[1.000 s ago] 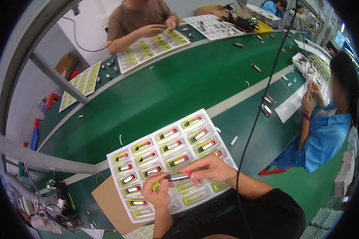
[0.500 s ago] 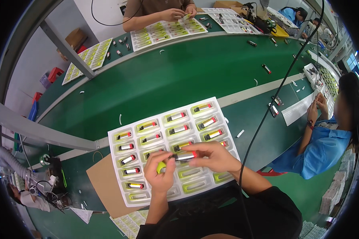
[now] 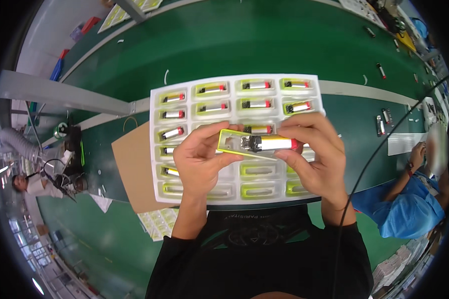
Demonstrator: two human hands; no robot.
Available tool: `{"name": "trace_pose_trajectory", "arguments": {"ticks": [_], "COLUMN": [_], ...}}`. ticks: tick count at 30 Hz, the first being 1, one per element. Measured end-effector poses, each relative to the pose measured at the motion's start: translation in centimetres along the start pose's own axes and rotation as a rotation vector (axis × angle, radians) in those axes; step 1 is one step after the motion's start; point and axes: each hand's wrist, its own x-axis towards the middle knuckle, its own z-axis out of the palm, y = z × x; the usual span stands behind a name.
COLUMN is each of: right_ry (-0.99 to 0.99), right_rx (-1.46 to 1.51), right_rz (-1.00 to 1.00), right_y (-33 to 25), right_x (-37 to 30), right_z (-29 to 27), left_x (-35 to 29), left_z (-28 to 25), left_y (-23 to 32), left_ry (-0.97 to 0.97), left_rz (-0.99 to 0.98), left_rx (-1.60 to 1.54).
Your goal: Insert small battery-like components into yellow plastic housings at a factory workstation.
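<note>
Your left grip [image 3: 198, 158] pinches a yellow-green case [image 3: 230, 143]; your right grip [image 3: 318, 155] clamps a red-ended cell [image 3: 275, 144] overlapping it. White tray [image 3: 156, 144] beneath both grips.

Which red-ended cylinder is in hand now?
The red-ended cylinder pinched in the right hand, its dark end at the yellow-green case in the left hand. Others, such as those in the white tray, lie unheld.
</note>
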Motion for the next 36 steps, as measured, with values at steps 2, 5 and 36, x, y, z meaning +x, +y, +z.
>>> {"name": "trace_pose_trajectory", "arguments": {"ticks": [2, 5, 36], "right_ry": [0.016, -0.013, 0.137], "right_rx": [-0.011, -0.06, 0.561], "right_rz": [0.015, -0.022, 0.708], "right_y": [0.0, 0.2, 2.9], "right_x": [-0.2, -0.2, -2.4], "right_z": [0.3, 0.3, 3.5], "left_x": [-0.3, -0.5, -0.4], "left_z": [0.1, 0.5, 2.4], "left_y": [0.4, 0.7, -0.1], "left_ry": [0.027, 0.037, 0.021], "left_rz": [-0.053, -0.069, -0.176], "left_rx": [0.027, 0.079, 0.224]}}
